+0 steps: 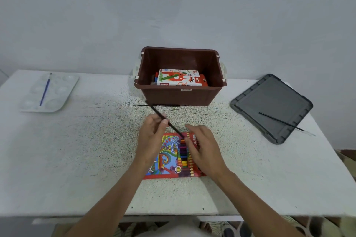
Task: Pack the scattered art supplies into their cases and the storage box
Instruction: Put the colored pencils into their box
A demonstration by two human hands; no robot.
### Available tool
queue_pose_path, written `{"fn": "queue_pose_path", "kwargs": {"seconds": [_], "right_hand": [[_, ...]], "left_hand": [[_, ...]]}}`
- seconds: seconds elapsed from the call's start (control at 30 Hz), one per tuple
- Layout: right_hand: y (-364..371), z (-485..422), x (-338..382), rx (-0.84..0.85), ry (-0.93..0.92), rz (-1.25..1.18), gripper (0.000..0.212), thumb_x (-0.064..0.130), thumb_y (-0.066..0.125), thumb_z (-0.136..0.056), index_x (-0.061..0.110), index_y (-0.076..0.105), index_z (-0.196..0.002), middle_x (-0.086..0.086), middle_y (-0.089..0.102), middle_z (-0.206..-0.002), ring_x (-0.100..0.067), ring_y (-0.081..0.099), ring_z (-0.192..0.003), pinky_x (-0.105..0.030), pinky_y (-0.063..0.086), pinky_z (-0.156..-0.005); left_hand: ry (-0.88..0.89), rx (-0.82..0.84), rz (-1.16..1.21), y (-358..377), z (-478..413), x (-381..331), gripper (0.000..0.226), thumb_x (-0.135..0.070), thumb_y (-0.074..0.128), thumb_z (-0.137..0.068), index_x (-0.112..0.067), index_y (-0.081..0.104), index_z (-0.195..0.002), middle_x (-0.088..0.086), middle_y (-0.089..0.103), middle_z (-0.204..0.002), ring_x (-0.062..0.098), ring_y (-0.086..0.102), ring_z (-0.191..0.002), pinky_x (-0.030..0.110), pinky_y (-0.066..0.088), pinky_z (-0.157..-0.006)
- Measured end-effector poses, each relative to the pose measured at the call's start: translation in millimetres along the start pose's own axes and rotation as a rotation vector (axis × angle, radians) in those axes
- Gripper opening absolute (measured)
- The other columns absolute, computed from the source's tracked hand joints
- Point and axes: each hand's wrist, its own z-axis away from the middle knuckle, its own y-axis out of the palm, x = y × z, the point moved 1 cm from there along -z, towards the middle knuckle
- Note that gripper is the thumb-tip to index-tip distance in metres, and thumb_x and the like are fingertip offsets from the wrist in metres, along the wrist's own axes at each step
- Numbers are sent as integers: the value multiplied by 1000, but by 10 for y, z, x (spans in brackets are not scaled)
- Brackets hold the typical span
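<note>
A red colour-pencil case [169, 159] lies flat on the table in front of me, its window showing several pencils. My left hand [152, 136] pinches a black pencil [161, 116] that slants down to the case's top end. My right hand [202, 146] rests on the right part of the case, its fingers near the pencil's lower tip. Behind stands the brown storage box [181, 92], open, with an oil-pastel carton [179, 79] inside.
A thin black brush [161, 105] lies just before the box. The grey lid [269, 106] sits at right with another black brush [279, 120] across it. A white palette [57, 90] holding a blue brush [44, 90] is at far left.
</note>
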Motion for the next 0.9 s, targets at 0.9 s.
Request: {"fn": "queue_pose_path", "kwargs": {"seconds": [0.9], "right_hand": [[-774, 142, -999, -153, 113, 567, 24, -8, 72, -81, 2, 75, -102, -14, 64, -88, -34, 52, -80, -33, 40, -63]], "left_hand": [[176, -2, -614, -703, 1, 706, 19, -15, 63, -92, -30, 57, -103, -9, 54, -107, -3, 59, -92, 27, 54, -73]]}}
